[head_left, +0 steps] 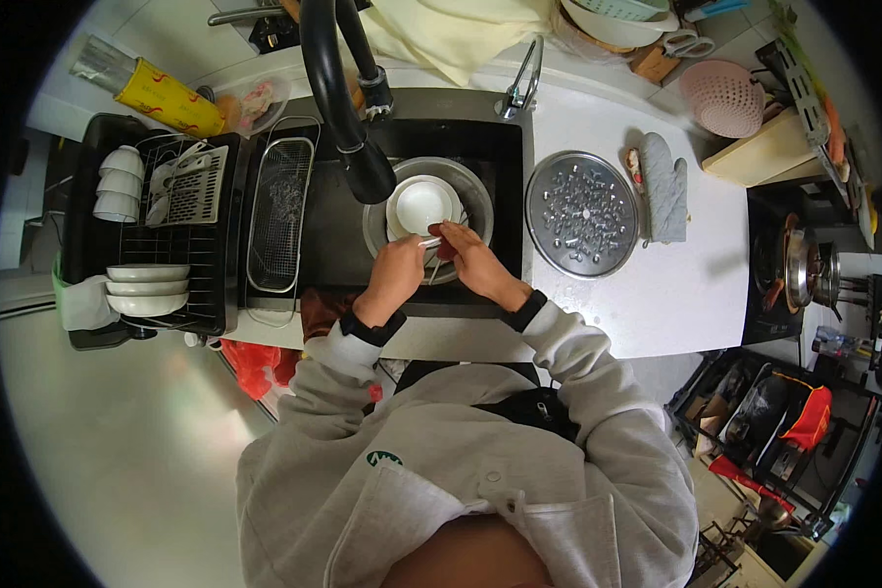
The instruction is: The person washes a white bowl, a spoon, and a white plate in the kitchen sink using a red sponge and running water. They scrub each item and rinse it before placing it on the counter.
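Over the sink, my left hand (393, 275) is closed around one end of a slim pale utensil (430, 242), perhaps a spoon. The fingers of my right hand (478, 261) fold over its other end, hiding that part. Just below both hands, a round metal basin (483, 198) sits in the dark sink (323, 228). Stacked white bowls (420, 208) rest inside the basin. Thin pale sticks (434, 272), which look like chopsticks or handles, lean in the basin near my fingers.
The black faucet (367, 173) hangs over the sink, left of the bowls. A wire basket (275, 275) spans the sink's left side, next to a dish rack (213, 309) with bowls and plates. On the right counter lie a round metal tray (584, 268) and a grey oven mitt (665, 191).
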Available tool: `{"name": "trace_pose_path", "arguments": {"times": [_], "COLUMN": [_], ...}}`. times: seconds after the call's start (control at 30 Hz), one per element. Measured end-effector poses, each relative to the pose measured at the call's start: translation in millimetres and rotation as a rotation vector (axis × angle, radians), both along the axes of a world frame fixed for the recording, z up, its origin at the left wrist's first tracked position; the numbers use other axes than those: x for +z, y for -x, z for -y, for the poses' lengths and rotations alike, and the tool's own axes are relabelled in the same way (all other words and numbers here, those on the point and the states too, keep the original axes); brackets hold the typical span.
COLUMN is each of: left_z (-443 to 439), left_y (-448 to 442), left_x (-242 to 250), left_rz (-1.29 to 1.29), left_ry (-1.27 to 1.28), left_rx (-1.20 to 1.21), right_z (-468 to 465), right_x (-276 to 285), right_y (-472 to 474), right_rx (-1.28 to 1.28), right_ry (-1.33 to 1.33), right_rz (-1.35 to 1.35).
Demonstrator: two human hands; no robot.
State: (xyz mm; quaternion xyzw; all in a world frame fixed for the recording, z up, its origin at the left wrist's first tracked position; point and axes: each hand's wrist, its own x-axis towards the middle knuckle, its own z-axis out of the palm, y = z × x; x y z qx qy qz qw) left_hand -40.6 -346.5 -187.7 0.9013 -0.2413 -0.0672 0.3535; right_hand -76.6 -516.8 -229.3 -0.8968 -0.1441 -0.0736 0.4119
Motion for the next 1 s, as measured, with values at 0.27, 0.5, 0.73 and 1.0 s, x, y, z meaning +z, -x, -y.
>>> {"name": "trace_pose_path", "arguments": {"times": [0.27, 0.5, 0.73, 1.0], "left_z": [-5, -20, 23, 35], "left_y": [-7, -12, 34, 51], "left_x": [18, 21, -14, -32], "left_rz": [-0.025, -0.279, -0.627, -0.801], "left_ry": [0.046, 0.367, 0.732, 0.753], "left_rx": [-0.203, 0.074, 0.425, 0.493], "right_z": [24, 20, -18, -21], "right_x": [15, 7, -1, -3], "right_y": [-13, -25, -32, -4], "right_rx": [0.185, -0.169, -0.663, -0.410], "right_ry": [0.222, -0.228, -1.505, -1.173], "right_rz": [0.097, -0.072, -0.607, -0.783]}}
